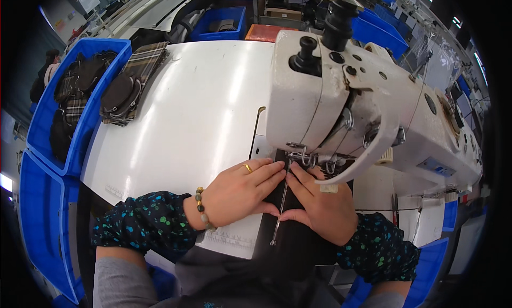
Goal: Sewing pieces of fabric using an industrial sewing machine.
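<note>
Dark brown or black fabric (266,230) lies under the needle end of a white sewing machine (293,102). A metal zipper (276,234) runs lengthwise along it, from the presser foot area toward me. My left hand (234,193) rests flat on the fabric left of the zipper, fingers stretched toward the needle. On the zipper's right, my right hand (325,209) lies with its fingers extended, close to the presser foot. Both thumbs point inward and nearly meet over the zipper. The needle's tip cannot be made out.
A white worktable (192,105) spreads to the left. Folded plaid and dark cloth pieces (133,84) lie at its far left corner. Beside it stand a blue bin (114,57) of similar pieces and another blue bin (40,212). Dark scissors (394,206) lie right of the machine.
</note>
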